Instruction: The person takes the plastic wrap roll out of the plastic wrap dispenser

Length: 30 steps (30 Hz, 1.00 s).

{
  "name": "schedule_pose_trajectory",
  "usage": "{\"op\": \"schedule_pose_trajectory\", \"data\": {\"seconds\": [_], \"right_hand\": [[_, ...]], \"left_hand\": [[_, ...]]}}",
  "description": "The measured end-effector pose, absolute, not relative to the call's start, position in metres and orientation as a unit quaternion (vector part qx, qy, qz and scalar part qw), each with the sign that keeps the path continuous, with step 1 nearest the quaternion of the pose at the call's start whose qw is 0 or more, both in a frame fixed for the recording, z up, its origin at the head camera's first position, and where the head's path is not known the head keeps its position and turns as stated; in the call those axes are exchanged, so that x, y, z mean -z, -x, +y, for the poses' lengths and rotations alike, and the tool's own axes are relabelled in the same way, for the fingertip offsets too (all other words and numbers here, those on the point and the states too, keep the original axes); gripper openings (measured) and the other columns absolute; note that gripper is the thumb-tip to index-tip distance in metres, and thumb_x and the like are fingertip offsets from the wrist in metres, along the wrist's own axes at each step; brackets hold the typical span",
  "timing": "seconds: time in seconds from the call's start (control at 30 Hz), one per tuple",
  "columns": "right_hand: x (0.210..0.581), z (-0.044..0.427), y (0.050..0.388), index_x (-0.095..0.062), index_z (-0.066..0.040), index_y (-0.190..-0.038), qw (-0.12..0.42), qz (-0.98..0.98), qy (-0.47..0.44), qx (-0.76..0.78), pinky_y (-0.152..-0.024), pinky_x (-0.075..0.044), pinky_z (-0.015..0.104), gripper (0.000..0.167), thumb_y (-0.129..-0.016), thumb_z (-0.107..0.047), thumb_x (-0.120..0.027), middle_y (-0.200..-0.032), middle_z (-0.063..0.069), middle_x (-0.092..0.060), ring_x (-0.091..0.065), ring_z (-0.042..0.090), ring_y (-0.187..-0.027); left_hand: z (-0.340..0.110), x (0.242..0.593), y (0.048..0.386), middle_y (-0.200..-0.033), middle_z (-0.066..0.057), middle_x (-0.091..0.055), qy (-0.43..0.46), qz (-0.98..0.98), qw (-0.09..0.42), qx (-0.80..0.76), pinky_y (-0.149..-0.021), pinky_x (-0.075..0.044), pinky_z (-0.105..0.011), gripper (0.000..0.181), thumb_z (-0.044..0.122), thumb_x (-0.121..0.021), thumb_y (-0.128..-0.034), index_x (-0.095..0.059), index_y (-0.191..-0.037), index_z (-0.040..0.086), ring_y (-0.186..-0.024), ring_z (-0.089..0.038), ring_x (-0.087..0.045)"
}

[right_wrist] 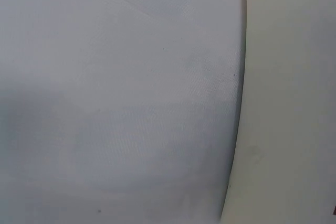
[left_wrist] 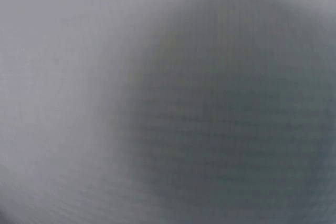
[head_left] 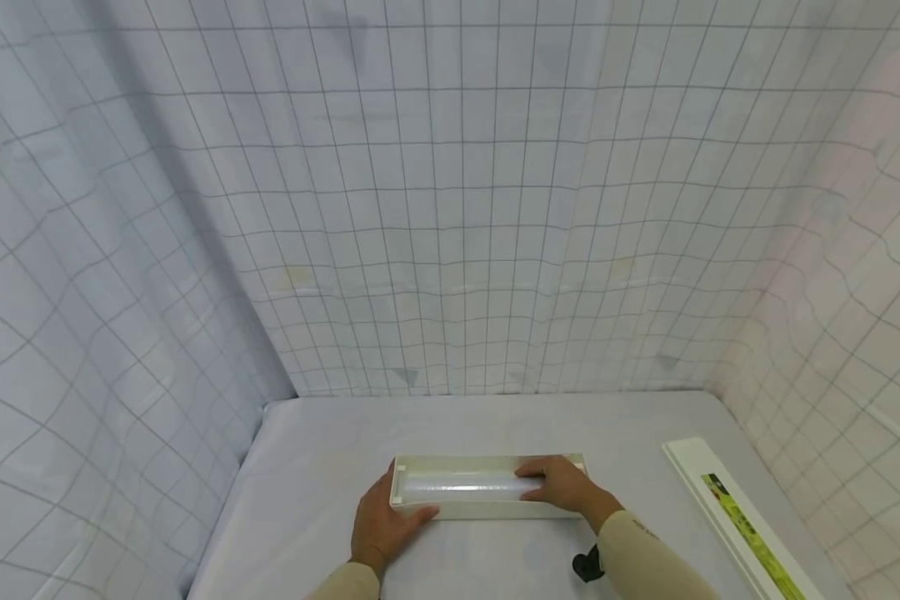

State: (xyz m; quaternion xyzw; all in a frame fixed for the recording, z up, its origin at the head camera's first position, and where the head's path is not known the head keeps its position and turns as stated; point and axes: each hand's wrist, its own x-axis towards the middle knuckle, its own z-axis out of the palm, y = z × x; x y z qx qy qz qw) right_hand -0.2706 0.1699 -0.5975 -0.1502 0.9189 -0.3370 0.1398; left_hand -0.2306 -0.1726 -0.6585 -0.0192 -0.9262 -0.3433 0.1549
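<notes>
A long, cream-coloured open box (head_left: 487, 509) lies crosswise on the white-covered table in the head view. Inside it is a shiny clear roll of cling film (head_left: 461, 486). My left hand (head_left: 386, 517) grips the box's left end, thumb along the near wall and fingers behind the end. From the right, my right hand (head_left: 566, 485) reaches into the box, thumb and fingers around the right part of the roll. The box's pale side (right_wrist: 289, 98) fills the right of the right wrist view. Neither wrist view shows a hand; the left one is a blur.
A long white lid (head_left: 742, 517) with a yellow-green label lies slanted on the table (head_left: 330, 433) at the right. Beneath the right sleeve shows a small black object (head_left: 588, 565). Grid-patterned white curtains (head_left: 480, 208) enclose the table at the back and both sides.
</notes>
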Motion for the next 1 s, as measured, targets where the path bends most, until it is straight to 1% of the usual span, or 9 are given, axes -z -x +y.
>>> {"op": "schedule_pose_trajectory", "data": {"seconds": [0.1,0.4,0.73,0.87,1.0], "right_hand": [[0.596,0.169,0.271,-0.076,-0.019,-0.123,0.147,0.921,0.142,0.330,-0.112,-0.048,0.053,0.044,-0.081,-0.026,-0.086,-0.138,0.006,-0.068,-0.058,0.034,-0.135],[0.593,0.168,0.271,-0.076,-0.016,-0.123,0.145,0.925,0.153,0.318,-0.112,-0.047,0.055,0.044,-0.081,-0.022,-0.086,-0.136,0.009,-0.068,-0.059,0.036,-0.133],[0.590,0.166,0.270,-0.078,-0.017,-0.119,0.152,0.921,0.126,0.336,-0.111,-0.048,0.056,0.041,-0.079,-0.020,-0.087,-0.133,0.010,-0.070,-0.059,0.037,-0.131],[0.587,0.166,0.268,-0.078,-0.016,-0.119,0.151,0.920,0.127,0.338,-0.110,-0.048,0.056,0.041,-0.079,-0.019,-0.087,-0.133,0.011,-0.070,-0.060,0.038,-0.131],[0.584,0.166,0.267,-0.077,-0.014,-0.119,0.152,0.922,0.125,0.334,-0.110,-0.048,0.056,0.041,-0.079,-0.018,-0.086,-0.133,0.011,-0.070,-0.059,0.038,-0.131]], "left_hand": [[-0.172,0.658,0.230,-0.133,-0.015,-0.069,0.019,-0.925,0.155,0.345,-0.103,-0.054,-0.051,0.112,0.070,-0.084,-0.0653,-0.047,-0.151,0.008,-0.121,-0.035,-0.067],[-0.172,0.657,0.230,-0.131,-0.013,-0.070,0.025,-0.923,0.167,0.347,-0.101,-0.055,-0.050,0.110,0.067,-0.086,-0.0642,-0.049,-0.150,0.009,-0.119,-0.033,-0.068],[-0.172,0.657,0.232,-0.132,-0.014,-0.070,0.024,-0.923,0.164,0.348,-0.101,-0.055,-0.051,0.109,0.067,-0.085,-0.0657,-0.049,-0.150,0.009,-0.119,-0.034,-0.068],[-0.172,0.657,0.231,-0.129,-0.011,-0.071,0.025,-0.922,0.164,0.349,-0.100,-0.056,-0.051,0.107,0.067,-0.084,-0.0657,-0.049,-0.150,0.011,-0.117,-0.032,-0.069],[-0.172,0.658,0.231,-0.129,-0.010,-0.071,0.026,-0.923,0.165,0.347,-0.101,-0.055,-0.051,0.108,0.067,-0.084,-0.0660,-0.048,-0.151,0.012,-0.118,-0.031,-0.068]]}}
